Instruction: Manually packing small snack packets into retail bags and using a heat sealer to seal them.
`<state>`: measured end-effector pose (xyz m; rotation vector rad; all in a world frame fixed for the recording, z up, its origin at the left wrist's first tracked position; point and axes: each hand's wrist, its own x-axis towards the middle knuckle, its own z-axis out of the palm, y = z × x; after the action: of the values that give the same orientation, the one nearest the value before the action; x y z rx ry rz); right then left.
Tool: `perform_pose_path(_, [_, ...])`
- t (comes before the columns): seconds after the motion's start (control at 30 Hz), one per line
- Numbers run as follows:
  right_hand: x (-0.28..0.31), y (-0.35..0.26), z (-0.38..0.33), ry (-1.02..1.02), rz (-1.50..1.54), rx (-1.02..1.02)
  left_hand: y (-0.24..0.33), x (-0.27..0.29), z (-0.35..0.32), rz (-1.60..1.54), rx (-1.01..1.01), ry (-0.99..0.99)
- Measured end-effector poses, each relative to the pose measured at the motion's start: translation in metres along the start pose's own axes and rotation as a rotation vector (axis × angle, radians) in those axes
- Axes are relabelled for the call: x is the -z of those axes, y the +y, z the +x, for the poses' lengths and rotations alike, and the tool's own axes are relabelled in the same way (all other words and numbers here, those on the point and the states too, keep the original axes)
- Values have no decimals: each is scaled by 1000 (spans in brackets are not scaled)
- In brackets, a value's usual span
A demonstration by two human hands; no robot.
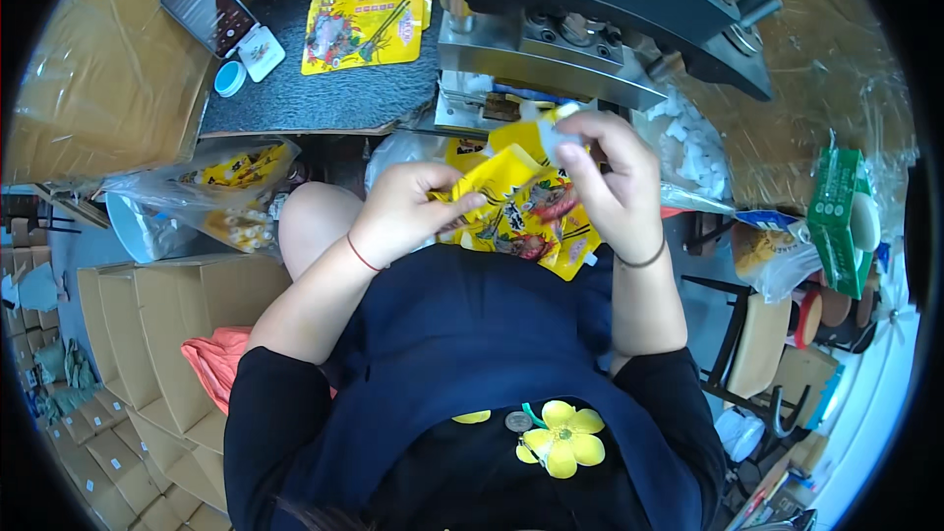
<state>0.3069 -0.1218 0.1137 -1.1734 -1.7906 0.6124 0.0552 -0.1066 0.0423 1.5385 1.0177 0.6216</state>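
My left hand is closed on the edge of a yellow printed plastic pouch, thumb on top. My right hand pinches a pale, translucent end at the pouch's upper right, between thumb and fingers. More yellow pouches, printed with red food and chopsticks, lie loosely over my lap beneath both hands. How many there are I cannot tell, since they overlap. Just beyond the hands stands a metal press machine with a dark curved frame. My hands are apart from it.
On the blue-grey worktop lie flat yellow pouches, an open folding phone and a small blue-lidded tub. White scraps are heaped right of the press. Cardboard boxes stand at left, a green box at right.
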Motion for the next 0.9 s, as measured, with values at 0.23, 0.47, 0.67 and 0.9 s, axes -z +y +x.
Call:
perform_pose_path(0.23, [19,16,-7,-276,-114,35,-10,-44,2,-478,113,-359])
perform_pose_path(0.47, [74,73,-20,72,-970,-213,-1,-40,34,-732,218,-326])
perform_pose_path(0.67, [92,139,-36,-54,-1085,-383,-4,-26,66,-853,327,-324])
perform_pose_path(0.9, [83,147,-40,208,-885,-340,-43,111,111,1052,-384,741])
